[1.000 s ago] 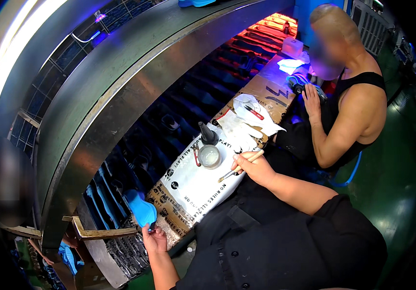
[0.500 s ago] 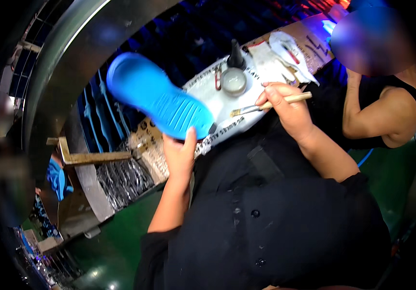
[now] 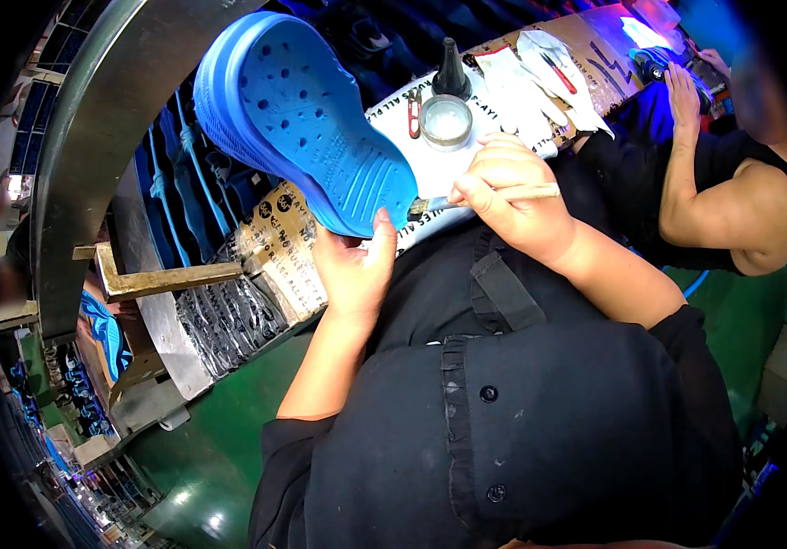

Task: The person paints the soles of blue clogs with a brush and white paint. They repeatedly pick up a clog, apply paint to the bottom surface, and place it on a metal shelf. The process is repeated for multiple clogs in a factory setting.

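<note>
My left hand [image 3: 354, 267] grips the heel end of a blue clog sole [image 3: 302, 119], held up with its perforated, ribbed underside toward me. My right hand [image 3: 508, 197] holds a thin wooden-handled brush [image 3: 490, 195]; its bristle tip touches the sole's heel edge. Just beyond the right hand a small round glass jar [image 3: 447, 122] of clear liquid stands on the cardboard-covered bench [image 3: 284, 240], with a black cone-shaped bottle [image 3: 450, 71] behind it.
White gloves [image 3: 531, 78] and small red snips [image 3: 414, 101] lie on the bench. Another person's arm [image 3: 714, 192] works at the right. A curved metal conveyor housing [image 3: 91, 128] with dark racks runs along the left. The floor below is green.
My left hand has lifted the blue sole from low on the left up in front of me. My right hand has brought the brush over to the sole's heel edge.
</note>
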Demonstrator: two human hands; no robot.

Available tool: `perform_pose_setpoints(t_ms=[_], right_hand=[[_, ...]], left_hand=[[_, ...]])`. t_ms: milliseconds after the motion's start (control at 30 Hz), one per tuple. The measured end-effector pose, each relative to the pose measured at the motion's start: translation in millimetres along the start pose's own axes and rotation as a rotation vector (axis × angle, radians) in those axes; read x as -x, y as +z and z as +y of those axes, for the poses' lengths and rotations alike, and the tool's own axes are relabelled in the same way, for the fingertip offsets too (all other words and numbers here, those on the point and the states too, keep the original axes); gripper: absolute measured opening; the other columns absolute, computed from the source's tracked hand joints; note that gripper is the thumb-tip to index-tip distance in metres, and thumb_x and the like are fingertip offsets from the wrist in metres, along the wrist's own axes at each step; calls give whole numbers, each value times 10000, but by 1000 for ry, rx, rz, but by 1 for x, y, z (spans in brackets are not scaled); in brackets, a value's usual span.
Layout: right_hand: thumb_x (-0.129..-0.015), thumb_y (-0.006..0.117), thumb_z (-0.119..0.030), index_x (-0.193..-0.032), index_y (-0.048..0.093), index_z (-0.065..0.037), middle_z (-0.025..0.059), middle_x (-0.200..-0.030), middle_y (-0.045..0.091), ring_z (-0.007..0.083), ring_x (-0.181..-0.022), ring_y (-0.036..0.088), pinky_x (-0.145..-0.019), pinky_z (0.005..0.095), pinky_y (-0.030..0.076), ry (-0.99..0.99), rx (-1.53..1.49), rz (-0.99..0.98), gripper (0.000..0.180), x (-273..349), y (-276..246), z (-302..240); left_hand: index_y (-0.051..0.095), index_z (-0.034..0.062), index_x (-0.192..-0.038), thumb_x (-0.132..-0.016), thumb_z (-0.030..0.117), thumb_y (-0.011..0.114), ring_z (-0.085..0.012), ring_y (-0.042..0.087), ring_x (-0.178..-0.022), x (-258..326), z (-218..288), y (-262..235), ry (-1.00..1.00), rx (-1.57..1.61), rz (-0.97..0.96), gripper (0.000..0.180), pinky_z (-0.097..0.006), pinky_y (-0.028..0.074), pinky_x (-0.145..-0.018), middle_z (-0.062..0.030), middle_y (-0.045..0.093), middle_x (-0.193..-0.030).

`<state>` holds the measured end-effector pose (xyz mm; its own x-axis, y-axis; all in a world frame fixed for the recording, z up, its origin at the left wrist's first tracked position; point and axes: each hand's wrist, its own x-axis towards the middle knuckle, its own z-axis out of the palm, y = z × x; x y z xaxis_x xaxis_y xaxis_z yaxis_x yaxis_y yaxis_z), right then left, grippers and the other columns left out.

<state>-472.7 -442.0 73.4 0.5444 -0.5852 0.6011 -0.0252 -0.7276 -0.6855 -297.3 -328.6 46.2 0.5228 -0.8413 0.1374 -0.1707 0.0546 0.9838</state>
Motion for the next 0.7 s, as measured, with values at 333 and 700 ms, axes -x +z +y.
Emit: perform_pose_setpoints(t_ms=[333, 700], right_hand=[[-826, 625, -141, -641, 639, -48, 61, -603, 591, 229, -596, 547, -645, 325, 406, -51, 24, 13, 208, 0, 0, 0], [-804, 641, -143, -641, 645, -73, 48, -581, 561, 227, -572, 528, -707, 330, 414, -109, 51, -11, 177, 0, 0, -1]], left_hand=[[492, -49, -1112, -807, 11, 643, -157, 612, -890, 2, -1, 3, 122, -59, -3, 346, -283, 478, -829, -117, 619, -993], [496, -47, -1108, -806, 12, 641, -153, 608, -873, 2, -1, 5, 121, -23, 39, 341, -279, 480, -812, -113, 617, -989]])
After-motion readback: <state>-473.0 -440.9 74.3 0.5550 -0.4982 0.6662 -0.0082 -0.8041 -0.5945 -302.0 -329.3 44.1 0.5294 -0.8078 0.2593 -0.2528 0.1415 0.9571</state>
